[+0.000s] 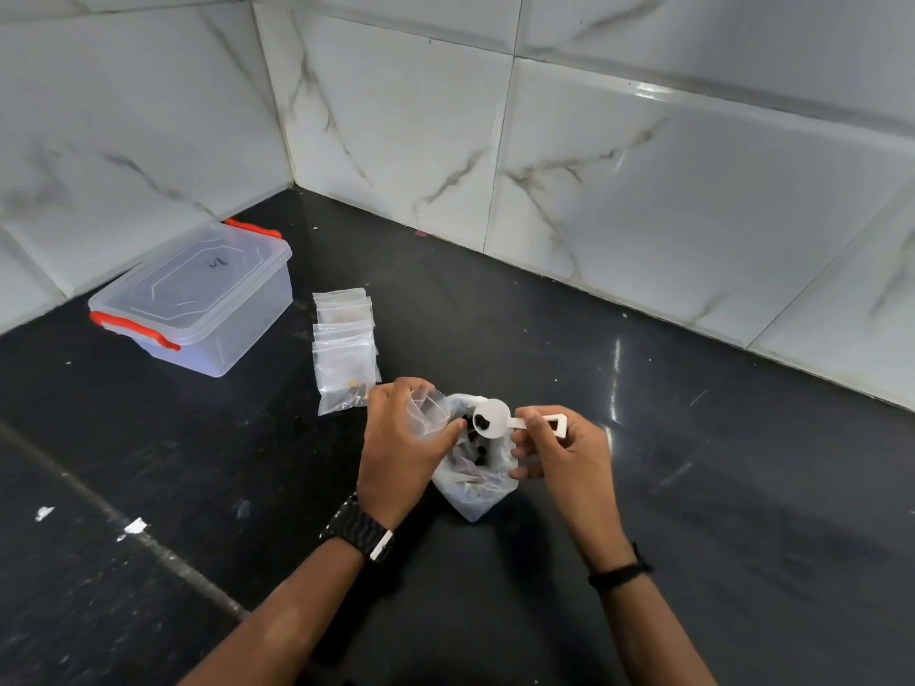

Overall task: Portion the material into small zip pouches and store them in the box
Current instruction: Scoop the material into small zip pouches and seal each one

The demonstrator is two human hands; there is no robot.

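- Your left hand (403,438) grips a small clear zip pouch (427,413), its fingers (448,434) curled round the plastic so the mouth faces right, toward the scoop.
- Your right hand (559,450) pinches the handle of a white measuring scoop (491,417); thumb and fingers close narrowly on the handle, and the bowl sits just beside the pouch mouth.
- A little dark material (481,421) lies in the bowl of the scoop.
- Beneath and between both hands stands a larger clear bag (475,487) on the black worktop (718,487); it holds more dark pieces mixed with pale ones, and its open top reaches up to the scoop.
- Behind your left hand, a stack of small zip pouches (344,349) lies in an overlapping row on the worktop; the nearest one shows a few small bits at its bottom, and its corner lies just beside your left knuckles.
- The clear storage box (198,299) sits to the far left, near the tiled wall (643,165), well apart from the hands; its lid is on, with an orange-red latch at each end.
- You wear a black watch (359,529) on the left wrist and a thin black band (619,571) on the right.
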